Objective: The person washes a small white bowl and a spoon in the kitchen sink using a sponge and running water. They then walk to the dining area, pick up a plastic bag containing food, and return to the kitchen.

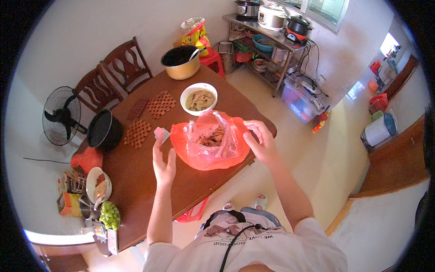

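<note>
A red plastic bag (210, 159) stands open on the wooden table's near edge, with a clear plastic bag (226, 144) inside it. Brown pieces of food (212, 137) show in the clear bag. My right hand (261, 141) is at the red bag's right rim, its thumb and fingers close to the plastic; whether it pinches the rim I cannot tell. My left hand (163, 163) is raised to the left of the bag, fingers apart, holding nothing. Just beyond its fingertips lies a small pink and white object (161, 133). Behind the bag sits a white bowl (198, 98) of soup.
A gold pot (180, 64) with a spoon stands at the table's far corner. Woven wooden mats (160, 104) lie left of the bowl. A black pot (104, 131), a bowl of food (98, 185) and green grapes (109, 216) line the left side. Two wooden chairs (125, 64) stand behind.
</note>
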`<state>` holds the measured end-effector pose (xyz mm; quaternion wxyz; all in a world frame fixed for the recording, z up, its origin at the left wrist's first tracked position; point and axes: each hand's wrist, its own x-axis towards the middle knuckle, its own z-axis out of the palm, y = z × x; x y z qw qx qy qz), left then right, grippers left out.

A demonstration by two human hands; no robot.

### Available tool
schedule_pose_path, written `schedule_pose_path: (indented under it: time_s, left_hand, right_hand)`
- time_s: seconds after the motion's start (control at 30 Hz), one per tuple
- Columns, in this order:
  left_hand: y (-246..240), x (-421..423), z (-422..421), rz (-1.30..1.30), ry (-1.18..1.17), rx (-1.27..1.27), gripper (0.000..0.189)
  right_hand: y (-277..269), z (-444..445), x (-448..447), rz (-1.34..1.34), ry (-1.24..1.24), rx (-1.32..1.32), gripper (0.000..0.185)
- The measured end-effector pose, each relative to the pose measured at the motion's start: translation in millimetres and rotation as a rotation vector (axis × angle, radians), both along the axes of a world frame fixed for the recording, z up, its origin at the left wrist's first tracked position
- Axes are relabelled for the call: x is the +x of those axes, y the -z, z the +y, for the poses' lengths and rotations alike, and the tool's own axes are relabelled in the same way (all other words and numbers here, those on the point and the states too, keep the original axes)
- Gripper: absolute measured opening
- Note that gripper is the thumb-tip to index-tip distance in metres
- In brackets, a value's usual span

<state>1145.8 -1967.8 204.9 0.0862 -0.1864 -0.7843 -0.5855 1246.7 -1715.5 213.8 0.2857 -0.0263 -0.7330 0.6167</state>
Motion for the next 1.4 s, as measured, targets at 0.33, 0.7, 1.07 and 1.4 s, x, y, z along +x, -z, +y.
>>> schedule_pose_path:
  time_s: [0.33,0.7,1.07,1.4]
  left_hand:
    - [101,10,-16,-0.309,-0.215,-0.081,0.032]
    - [153,-72,-36,-0.278,-0.591,-0.208,0.026]
    - [152,-180,-48,-0.408,-0.547,-0.302,0.05]
    - [153,-194,-68,-0.256,-0.582,-0.186,0.04]
  right_hand:
    - [69,72,82,-0.377,0.049,-0.012,0.046]
    - [255,190,274,-1.156,0.5,-0.47,0.043]
    - [299,124,302,-1.399,0.634,-0.271,0.052]
    - [270,102,225,-1.319,0.49,0.114,0.053]
